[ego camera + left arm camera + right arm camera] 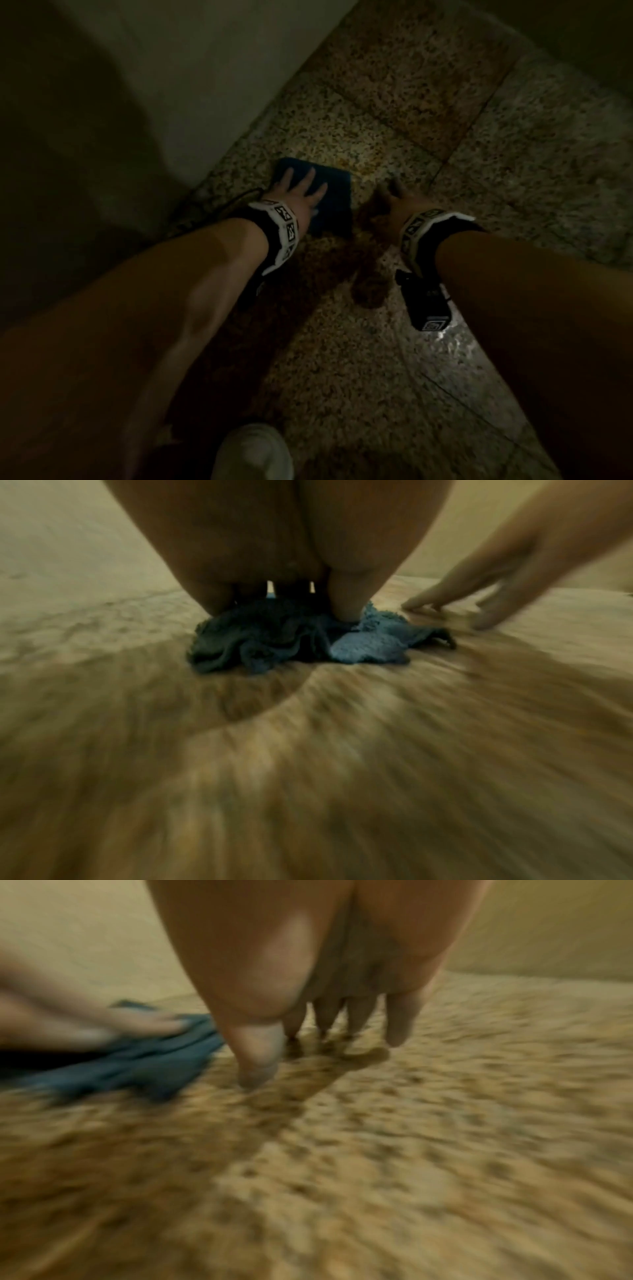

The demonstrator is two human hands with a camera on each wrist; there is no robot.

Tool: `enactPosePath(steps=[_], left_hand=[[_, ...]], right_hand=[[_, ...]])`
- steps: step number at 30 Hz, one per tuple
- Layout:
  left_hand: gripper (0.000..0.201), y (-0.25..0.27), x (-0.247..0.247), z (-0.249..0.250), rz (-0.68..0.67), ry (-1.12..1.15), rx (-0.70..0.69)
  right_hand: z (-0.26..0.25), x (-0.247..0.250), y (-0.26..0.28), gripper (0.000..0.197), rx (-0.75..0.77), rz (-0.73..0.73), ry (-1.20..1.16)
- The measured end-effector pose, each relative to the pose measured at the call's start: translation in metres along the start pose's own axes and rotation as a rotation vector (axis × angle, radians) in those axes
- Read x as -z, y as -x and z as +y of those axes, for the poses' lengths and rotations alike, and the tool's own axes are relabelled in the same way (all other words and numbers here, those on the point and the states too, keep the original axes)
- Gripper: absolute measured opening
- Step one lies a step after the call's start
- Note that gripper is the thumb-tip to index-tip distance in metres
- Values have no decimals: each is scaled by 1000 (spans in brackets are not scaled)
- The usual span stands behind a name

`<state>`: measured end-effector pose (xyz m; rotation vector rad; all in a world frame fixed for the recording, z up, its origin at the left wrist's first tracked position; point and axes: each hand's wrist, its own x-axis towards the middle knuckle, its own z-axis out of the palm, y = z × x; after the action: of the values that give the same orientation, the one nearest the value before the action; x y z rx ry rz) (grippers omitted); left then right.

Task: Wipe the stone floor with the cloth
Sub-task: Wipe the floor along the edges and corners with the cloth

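A blue cloth (334,197) lies on the speckled stone floor (394,359) close to the wall. My left hand (298,192) presses flat on the cloth with straight, spread fingers. In the left wrist view the cloth (369,645) is bunched under those fingers. My right hand (399,197) rests just right of the cloth, its straight fingertips touching bare floor. The right wrist view shows the right hand (308,1042) beside the cloth (154,1064), apart from it, holding nothing.
A pale wall (191,78) meets the floor at the left, right behind the cloth. Tile joints (445,164) cross the floor ahead. A white shoe (255,452) stands at the bottom. A thin dark cord (236,198) lies by the wall's foot.
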<state>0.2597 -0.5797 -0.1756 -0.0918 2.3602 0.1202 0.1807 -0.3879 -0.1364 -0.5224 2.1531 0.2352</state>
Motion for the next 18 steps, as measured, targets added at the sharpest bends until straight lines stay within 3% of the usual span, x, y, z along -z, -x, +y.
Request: enactPosePath(steps=[3, 9, 13, 18], left_hand=[[56, 12, -11, 12, 12, -51, -14], [62, -2, -13, 5, 68, -270, -53], [60, -9, 32, 24, 83, -233, 28], [57, -62, 74, 43, 44, -416, 45]], right_hand=[[15, -11, 6, 83, -57, -9, 40], [23, -24, 8, 91, -25, -22, -15], [23, -23, 12, 86, 1, -20, -25], [24, -25, 7, 88, -19, -45, -63]])
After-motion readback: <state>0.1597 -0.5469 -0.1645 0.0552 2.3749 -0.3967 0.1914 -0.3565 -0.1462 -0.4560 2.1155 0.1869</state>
